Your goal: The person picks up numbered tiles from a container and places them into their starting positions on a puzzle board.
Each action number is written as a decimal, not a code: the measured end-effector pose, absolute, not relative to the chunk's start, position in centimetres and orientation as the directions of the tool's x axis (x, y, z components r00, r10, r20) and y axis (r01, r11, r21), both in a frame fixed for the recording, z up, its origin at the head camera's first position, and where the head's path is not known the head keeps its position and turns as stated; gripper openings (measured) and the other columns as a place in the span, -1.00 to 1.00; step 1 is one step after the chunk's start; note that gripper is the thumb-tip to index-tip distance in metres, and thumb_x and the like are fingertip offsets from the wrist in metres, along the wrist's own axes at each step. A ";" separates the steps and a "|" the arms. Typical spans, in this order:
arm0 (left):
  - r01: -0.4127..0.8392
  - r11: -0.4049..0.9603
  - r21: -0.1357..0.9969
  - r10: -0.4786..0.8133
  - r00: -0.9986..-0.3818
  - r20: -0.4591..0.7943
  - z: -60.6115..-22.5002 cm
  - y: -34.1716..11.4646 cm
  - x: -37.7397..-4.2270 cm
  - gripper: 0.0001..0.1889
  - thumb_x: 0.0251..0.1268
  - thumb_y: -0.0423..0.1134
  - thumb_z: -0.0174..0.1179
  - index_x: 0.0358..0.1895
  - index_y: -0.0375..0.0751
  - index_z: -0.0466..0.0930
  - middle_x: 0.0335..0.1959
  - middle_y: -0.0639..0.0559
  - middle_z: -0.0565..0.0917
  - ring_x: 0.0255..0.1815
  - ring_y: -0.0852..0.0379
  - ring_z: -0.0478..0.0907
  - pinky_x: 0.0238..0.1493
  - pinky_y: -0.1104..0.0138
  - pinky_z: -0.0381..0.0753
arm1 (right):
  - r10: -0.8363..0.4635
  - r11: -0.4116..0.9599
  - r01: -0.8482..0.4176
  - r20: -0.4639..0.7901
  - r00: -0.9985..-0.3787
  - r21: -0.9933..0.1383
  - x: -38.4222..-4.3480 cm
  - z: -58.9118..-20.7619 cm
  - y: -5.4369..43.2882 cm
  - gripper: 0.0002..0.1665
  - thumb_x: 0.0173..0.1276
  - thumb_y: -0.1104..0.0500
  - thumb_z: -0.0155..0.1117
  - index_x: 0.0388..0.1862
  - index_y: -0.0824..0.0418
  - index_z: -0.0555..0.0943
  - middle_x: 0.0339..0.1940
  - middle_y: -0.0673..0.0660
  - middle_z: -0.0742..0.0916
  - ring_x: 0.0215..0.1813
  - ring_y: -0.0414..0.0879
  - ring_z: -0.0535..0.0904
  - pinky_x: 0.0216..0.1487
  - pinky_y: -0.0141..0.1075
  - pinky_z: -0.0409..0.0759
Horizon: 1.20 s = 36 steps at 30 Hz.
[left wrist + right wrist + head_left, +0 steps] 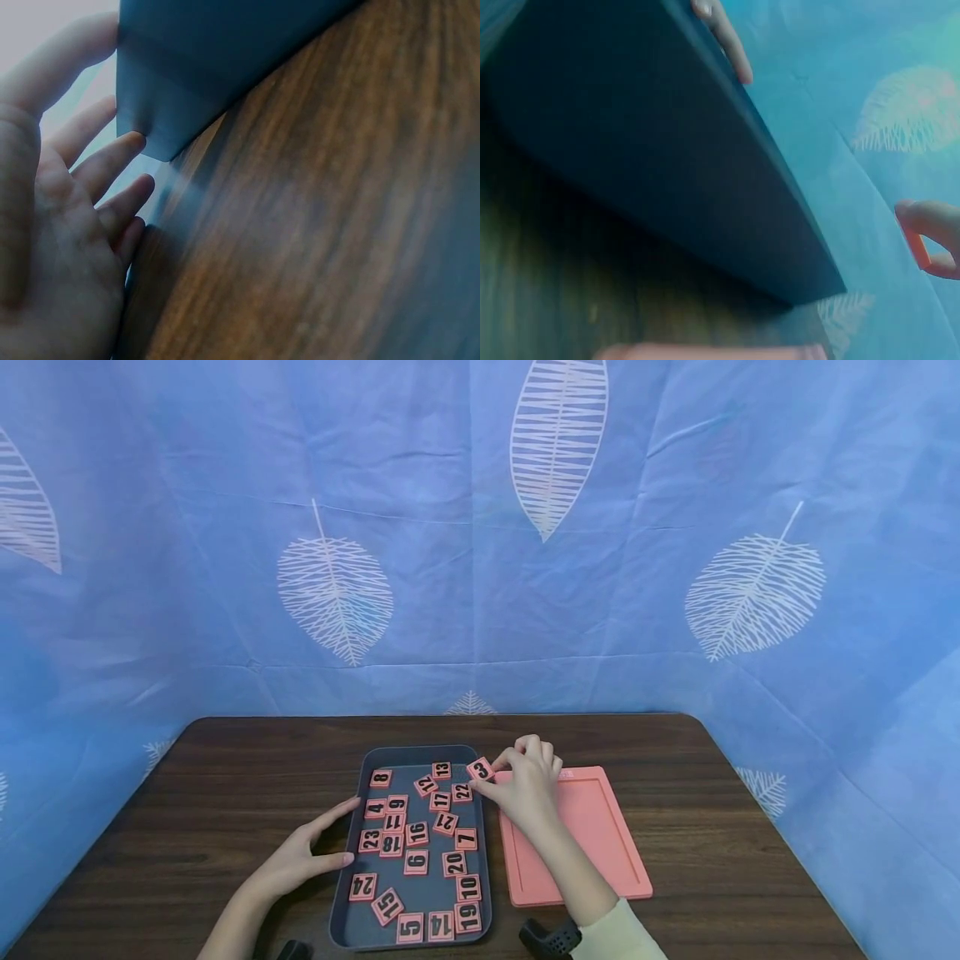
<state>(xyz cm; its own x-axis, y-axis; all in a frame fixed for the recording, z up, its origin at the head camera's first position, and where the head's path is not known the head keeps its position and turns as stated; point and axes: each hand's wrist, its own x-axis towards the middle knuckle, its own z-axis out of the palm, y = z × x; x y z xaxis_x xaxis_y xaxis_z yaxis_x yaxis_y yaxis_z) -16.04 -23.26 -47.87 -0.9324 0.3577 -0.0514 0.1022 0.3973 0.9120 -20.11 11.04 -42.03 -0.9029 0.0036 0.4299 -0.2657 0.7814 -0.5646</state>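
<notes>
A dark grey tray (432, 893) holds several pink number tiles, such as the 15 tile (387, 906) and the 6 tile (416, 862). Thumb and fingertips of my left hand (303, 852) touch the tray's left side; the left wrist view has the same hand (75, 195) against the tray wall (195, 67), fingers extended and apart. Between thumb and fingers, my right hand (528, 785) pinches the pink 3 tile (481, 768) over the tray's far right edge. Only the edge of that tile (915, 244) shows in the right wrist view.
To the right of the tray lies a flat pink frame board (600, 843), partly covered by my right forearm. Both rest on a dark wooden table (720, 860). Behind the table hangs a blue cloth (420, 527) with white leaf prints.
</notes>
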 end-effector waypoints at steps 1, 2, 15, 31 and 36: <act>0.101 0.396 0.913 0.357 -0.933 -0.052 -47.8 -23.3 -16.0 -0.24 0.23 -0.20 0.31 0.48 -0.02 0.18 0.48 -0.26 0.10 0.44 -0.40 -0.10 0.19 -0.41 -0.03 | 0.010 0.786 -0.256 0.426 -0.905 -0.563 -20.1 -42.2 11.4 -0.62 -0.12 -0.12 0.63 -0.52 0.03 0.62 -0.23 0.02 0.35 -0.11 0.05 0.18 -0.04 -0.02 0.07; 0.098 0.393 0.914 0.356 -0.933 -0.053 -47.8 -23.3 -16.0 -0.24 0.23 -0.20 0.31 0.49 -0.01 0.18 0.48 -0.25 0.10 0.45 -0.39 -0.10 0.19 -0.40 -0.03 | 0.021 0.789 -0.243 0.421 -0.907 -0.564 -20.1 -42.3 11.8 -0.62 -0.12 -0.12 0.63 -0.51 0.04 0.63 -0.23 0.02 0.35 -0.11 0.06 0.17 -0.04 -0.02 0.07; 0.085 0.385 0.919 0.358 -0.932 -0.064 -47.8 -23.3 -16.0 -0.23 0.23 -0.20 0.31 0.49 -0.03 0.17 0.48 -0.24 0.09 0.45 -0.38 -0.10 0.21 -0.39 -0.02 | 0.196 0.802 -0.065 0.365 -0.910 -0.593 -19.7 -44.3 16.2 -0.58 -0.12 -0.09 0.63 -0.51 0.15 0.64 -0.17 0.15 0.42 -0.09 0.13 0.22 0.00 0.06 0.11; 0.107 0.378 0.920 0.375 -0.926 -0.047 -47.9 -23.4 -16.0 -0.23 0.24 -0.22 0.30 0.50 -0.04 0.14 0.48 -0.25 0.08 0.45 -0.39 -0.11 0.20 -0.38 -0.01 | 0.286 0.808 0.061 0.298 -0.911 -0.587 -19.5 -46.8 19.1 -0.53 -0.07 -0.16 0.58 -0.51 0.17 0.62 -0.10 0.27 0.48 -0.08 0.20 0.26 -0.10 0.08 0.16; 0.091 0.382 0.920 0.368 -0.928 -0.061 -47.9 -23.4 -16.0 -0.22 0.24 -0.20 0.30 0.50 -0.01 0.14 0.49 -0.24 0.07 0.46 -0.37 -0.10 0.23 -0.36 -0.01 | 0.305 0.804 0.084 0.287 -0.908 -0.589 -19.6 -47.5 19.5 -0.52 -0.06 -0.15 0.58 -0.44 0.20 0.65 -0.20 0.24 0.47 -0.16 0.17 0.24 -0.13 0.05 0.16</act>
<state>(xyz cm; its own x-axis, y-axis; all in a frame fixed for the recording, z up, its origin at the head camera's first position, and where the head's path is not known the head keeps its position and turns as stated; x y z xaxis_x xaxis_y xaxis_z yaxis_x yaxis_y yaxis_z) -16.03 -23.36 -47.87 -0.9277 0.3683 -0.0610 0.0911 0.3817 0.9198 -19.62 19.50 -47.48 -0.9083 0.3046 0.2867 0.0836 0.8037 -0.5891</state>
